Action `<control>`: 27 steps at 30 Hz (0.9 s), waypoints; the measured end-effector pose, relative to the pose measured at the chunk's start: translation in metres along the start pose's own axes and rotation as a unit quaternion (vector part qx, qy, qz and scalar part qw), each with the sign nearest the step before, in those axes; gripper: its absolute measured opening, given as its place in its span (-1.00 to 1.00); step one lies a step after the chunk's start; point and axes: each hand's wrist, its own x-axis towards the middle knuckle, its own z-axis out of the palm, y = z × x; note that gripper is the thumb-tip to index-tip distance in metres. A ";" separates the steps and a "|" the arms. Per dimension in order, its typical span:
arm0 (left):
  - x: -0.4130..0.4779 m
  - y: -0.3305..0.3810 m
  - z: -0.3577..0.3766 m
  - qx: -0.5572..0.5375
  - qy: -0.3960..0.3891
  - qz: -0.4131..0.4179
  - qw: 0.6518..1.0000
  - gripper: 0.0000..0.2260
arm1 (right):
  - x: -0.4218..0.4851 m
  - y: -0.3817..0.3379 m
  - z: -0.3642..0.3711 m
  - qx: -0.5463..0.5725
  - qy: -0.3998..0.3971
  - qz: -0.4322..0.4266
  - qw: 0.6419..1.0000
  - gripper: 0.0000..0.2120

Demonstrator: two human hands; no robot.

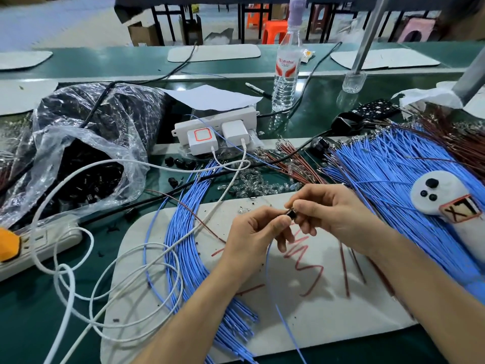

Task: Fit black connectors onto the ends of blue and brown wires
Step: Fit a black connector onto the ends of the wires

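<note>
I held my left hand [256, 233] and right hand [334, 210] together above the tabletop [26, 316], both pinching one black connector [290, 214] — steadying it, I judge — while the blue wire [267, 269] trailed toward me.

A green bench [31, 311], crowded with wire and parts.

A grey mat [328, 311] lies at the near edge, with a bundle of blue wires [181, 245] curving across its left side. A bigger heap [393, 174] of them spreads on the right, with brown wires [296, 164] fanned beside it. To the left slumps a clear bag [78, 158] of black connectors [86, 177]. Further back are a white power strip [217, 122], paper [210, 97], a pen [258, 90] and a bottle [286, 69]. A white cable [68, 298] loops across the near left.
</note>
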 end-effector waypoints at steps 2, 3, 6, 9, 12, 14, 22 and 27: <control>0.001 0.000 -0.001 0.011 0.014 0.013 1.000 -0.87 | 0.001 0.006 0.006 0.075 0.041 -0.011 0.996 -0.83; 0.001 -0.001 -0.002 0.024 0.020 0.024 0.999 -0.88 | 0.002 0.007 0.007 0.100 0.065 -0.021 0.993 -0.85; 0.001 -0.003 -0.005 0.066 0.027 0.049 0.996 -0.90 | 0.003 0.002 0.002 0.131 0.109 -0.049 0.984 -0.90; 0.001 -0.005 -0.004 0.098 0.036 0.081 0.991 -0.84 | -0.001 -0.005 0.000 0.123 0.078 -0.043 0.988 -0.87; 0.002 -0.006 -0.004 0.110 0.041 0.113 0.987 -0.79 | -0.008 -0.008 0.003 0.078 0.040 -0.037 0.995 -0.81; 0.002 -0.006 -0.005 0.114 0.042 0.119 0.986 -0.79 | -0.011 -0.009 0.008 0.030 0.051 -0.059 0.997 -0.90; 0.001 -0.005 -0.006 0.132 0.051 0.114 0.983 -0.80 | -0.015 -0.004 0.023 -0.067 0.082 -0.131 0.986 -0.91; 0.000 -0.005 -0.007 0.181 0.062 0.121 0.974 -0.80 | -0.015 0.001 0.024 -0.221 0.128 -0.168 0.952 -0.85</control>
